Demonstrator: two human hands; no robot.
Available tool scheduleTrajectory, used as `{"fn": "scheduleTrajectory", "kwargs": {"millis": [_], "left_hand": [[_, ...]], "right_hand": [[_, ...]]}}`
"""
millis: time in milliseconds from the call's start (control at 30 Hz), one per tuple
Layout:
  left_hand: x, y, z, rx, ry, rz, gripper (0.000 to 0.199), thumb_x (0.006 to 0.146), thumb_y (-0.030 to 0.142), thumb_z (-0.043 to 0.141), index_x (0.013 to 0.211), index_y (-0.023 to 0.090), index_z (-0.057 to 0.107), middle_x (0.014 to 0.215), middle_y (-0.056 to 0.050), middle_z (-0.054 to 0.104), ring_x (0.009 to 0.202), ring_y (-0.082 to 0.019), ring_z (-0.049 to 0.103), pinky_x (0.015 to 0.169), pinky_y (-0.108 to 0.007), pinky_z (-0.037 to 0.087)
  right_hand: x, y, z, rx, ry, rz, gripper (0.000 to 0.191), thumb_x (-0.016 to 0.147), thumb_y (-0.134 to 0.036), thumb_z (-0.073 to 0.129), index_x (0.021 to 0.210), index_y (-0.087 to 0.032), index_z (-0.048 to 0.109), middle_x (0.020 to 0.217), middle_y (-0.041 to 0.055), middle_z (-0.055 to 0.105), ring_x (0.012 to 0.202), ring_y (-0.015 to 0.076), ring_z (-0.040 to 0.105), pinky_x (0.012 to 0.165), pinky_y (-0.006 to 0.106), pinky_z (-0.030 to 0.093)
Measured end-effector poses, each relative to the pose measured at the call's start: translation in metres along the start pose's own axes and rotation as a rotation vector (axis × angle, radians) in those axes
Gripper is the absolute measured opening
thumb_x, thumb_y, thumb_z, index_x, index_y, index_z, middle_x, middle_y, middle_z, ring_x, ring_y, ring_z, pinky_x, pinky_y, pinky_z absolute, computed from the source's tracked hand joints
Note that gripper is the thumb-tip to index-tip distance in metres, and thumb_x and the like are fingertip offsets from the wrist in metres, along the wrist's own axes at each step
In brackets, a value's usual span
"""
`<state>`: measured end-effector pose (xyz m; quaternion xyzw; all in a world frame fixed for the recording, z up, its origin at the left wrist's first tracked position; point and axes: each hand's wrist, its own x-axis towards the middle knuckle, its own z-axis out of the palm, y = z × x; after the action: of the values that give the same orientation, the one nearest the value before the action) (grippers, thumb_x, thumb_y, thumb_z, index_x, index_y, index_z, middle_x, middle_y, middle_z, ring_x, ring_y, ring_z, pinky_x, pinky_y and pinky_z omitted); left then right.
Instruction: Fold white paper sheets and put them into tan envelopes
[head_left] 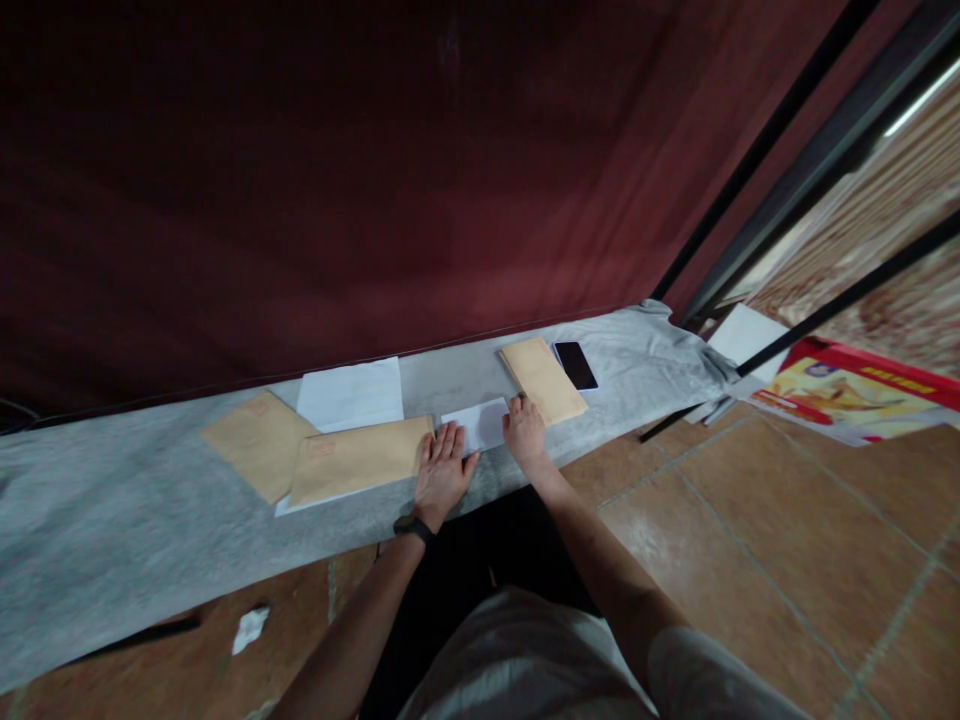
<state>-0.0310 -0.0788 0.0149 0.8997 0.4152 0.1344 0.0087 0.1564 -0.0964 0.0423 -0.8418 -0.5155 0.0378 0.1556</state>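
A small folded white paper (482, 424) lies on the grey cloth-covered table between my hands. My left hand (444, 470) rests flat, fingers spread, at the paper's left edge and beside the right end of a brown envelope (360, 462). My right hand (524, 430) is at the paper's right edge with its fingers curled together; what they grip, if anything, is too small to make out. Just right of it lies a stack of brown envelopes (546, 380). Another brown envelope (259, 440) lies tilted at the left, near larger white sheets (352, 395).
A dark-screened phone (576, 366) lies right of the envelope stack. The narrow table (150, 520) runs along a dark red curtain (337, 200). Black poles and a red-and-yellow printed box (855, 395) stand at the right. Crumpled white paper (250, 630) lies on the tiled floor.
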Motion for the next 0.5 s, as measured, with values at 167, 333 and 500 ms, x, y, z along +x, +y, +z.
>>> {"fn": "scheduleTrajectory", "kwargs": {"millis": [167, 333, 500], "left_hand": [[0.000, 0.000, 0.002, 0.016, -0.008, 0.001, 0.059, 0.101, 0.041, 0.034, 0.148, 0.008, 0.047, 0.155, -0.016, 0.044, 0.148, -0.028, 0.035, 0.125, -0.050, 0.020], [0.001, -0.002, 0.006, 0.024, 0.007, 0.017, 0.057, 0.098, 0.032, 0.035, 0.150, 0.009, 0.044, 0.154, -0.015, 0.046, 0.148, -0.027, 0.036, 0.124, -0.050, 0.022], [0.001, -0.003, 0.007, 0.022, 0.030, 0.023, 0.058, 0.099, 0.033, 0.034, 0.151, 0.010, 0.042, 0.155, -0.015, 0.045, 0.148, -0.027, 0.036, 0.124, -0.050, 0.022]], "right_hand": [[-0.018, -0.019, 0.017, 0.100, -0.032, -0.382, 0.043, 0.103, -0.030, 0.042, 0.144, -0.017, 0.050, 0.151, 0.0114, 0.050, 0.136, 0.0234, 0.047, 0.113, 0.038, 0.040], [-0.025, -0.017, 0.033, 0.074, -0.061, -0.456, 0.044, 0.105, -0.035, 0.041, 0.145, -0.020, 0.052, 0.155, 0.0085, 0.047, 0.145, 0.0207, 0.040, 0.120, 0.040, 0.032], [-0.025, 0.009, 0.031, 0.034, -0.007, -0.393, 0.048, 0.105, -0.037, 0.043, 0.149, -0.020, 0.048, 0.158, 0.0094, 0.042, 0.145, 0.0236, 0.041, 0.121, 0.044, 0.031]]}}
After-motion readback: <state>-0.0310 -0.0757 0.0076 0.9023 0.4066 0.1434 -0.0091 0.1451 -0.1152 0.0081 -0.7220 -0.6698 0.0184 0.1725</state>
